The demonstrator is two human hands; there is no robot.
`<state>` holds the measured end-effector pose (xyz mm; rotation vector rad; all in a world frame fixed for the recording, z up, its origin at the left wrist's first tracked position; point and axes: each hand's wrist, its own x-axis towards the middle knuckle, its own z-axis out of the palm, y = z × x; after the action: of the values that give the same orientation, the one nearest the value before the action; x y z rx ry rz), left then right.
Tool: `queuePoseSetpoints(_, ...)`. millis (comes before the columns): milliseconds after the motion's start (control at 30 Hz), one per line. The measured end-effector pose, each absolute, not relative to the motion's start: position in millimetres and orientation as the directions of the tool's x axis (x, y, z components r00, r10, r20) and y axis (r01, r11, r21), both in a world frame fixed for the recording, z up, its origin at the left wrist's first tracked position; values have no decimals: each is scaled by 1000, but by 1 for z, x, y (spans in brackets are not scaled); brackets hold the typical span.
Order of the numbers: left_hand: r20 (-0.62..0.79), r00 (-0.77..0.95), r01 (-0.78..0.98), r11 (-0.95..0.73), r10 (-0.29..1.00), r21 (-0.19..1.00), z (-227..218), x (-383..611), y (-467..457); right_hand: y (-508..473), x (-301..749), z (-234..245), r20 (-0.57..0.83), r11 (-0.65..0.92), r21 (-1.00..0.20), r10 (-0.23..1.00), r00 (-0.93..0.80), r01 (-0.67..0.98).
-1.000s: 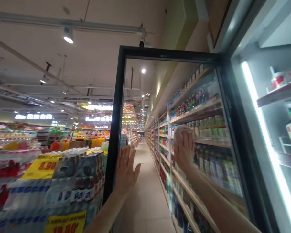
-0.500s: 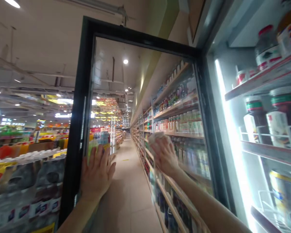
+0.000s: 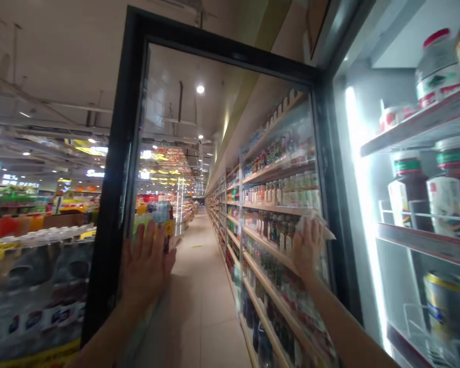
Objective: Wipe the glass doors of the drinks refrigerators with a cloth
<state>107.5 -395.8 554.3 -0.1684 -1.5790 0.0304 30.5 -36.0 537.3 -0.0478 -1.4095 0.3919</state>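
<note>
A glass cooler door with a black frame (image 3: 113,158) stands swung out in front of me. My left hand (image 3: 144,266) lies flat on the glass near the frame's left side, its fingers stretched out. Over at the right side of the pane, my right hand (image 3: 306,250) presses a crumpled whitish cloth (image 3: 324,230) against the glass. Part of the cloth is hidden behind the fingers, and one corner sticks out to the right.
To the right is the lit cooler, whose shelves (image 3: 425,244) hold dark bottles with green caps (image 3: 406,189) and cans (image 3: 448,306). Packs of bottles (image 3: 42,306) are stacked at the left. Beyond the glass runs a tiled aisle (image 3: 205,286).
My right hand has moved right across the glass with the cloth, from the middle toward the right frame. My left hand stays on the pane. The view has shifted slightly.
</note>
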Motion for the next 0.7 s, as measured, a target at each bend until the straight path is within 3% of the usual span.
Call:
queuePoseSetpoints(67,994,-5,90,990,112,-111,554,108,-394,-34,29,532,904,899,-361,403,142,-248)
queuePoseSetpoints(100,994,0,91,990,111,-110,555,109,-394,-44,31,528,929,916,-307,348,128,-257)
queuePoseSetpoints(133,994,4,92,989,113,-112,555,109,-394,-57,35,523,972,945,-181,215,99,-273)
queuePoseSetpoints(200,993,11,91,989,117,-117,555,109,-394,-83,44,513,984,926,175,-171,41,-334)
queuePoseSetpoints(233,993,12,91,989,120,-120,554,109,-394,-90,47,510,949,883,302,-314,25,-359)
queuePoseSetpoints(267,992,13,91,988,122,-123,554,109,-394,-89,48,510,924,858,360,-381,17,-367)
queuePoseSetpoints(300,993,12,91,988,121,-121,554,108,-394,-82,48,512,935,872,336,-354,16,-355)
queuePoseSetpoints(333,993,7,91,989,118,-118,553,108,-395,-71,46,517,972,917,229,-233,28,-326)
queuePoseSetpoints(400,993,-5,90,990,114,-113,553,107,-395,-51,40,531,984,955,-121,151,91,-269)
queuePoseSetpoints(433,994,-14,86,990,112,-111,552,106,-395,-48,37,537,955,935,-240,276,110,-262)
queuePoseSetpoints(467,994,-23,80,991,108,-106,552,106,-396,-53,37,540,944,923,-277,313,104,-266)
queuePoseSetpoints(500,994,-31,75,992,105,-102,552,106,-396,-66,39,541,961,931,-236,267,78,-280)
queuePoseSetpoints(533,994,-37,69,993,101,-98,552,105,-397,-84,43,539,992,945,-108,124,34,-307)
queuePoseSetpoints(633,994,-38,62,993,102,-100,552,105,-397,-138,59,527,901,802,397,-433,22,-447)
queuePoseSetpoints(667,994,-34,62,993,105,-102,552,105,-397,-146,62,525,857,747,472,-514,44,-468)
queuePoseSetpoints(700,994,-33,63,992,107,-105,551,105,-397,-148,64,526,855,742,480,-516,57,-469)
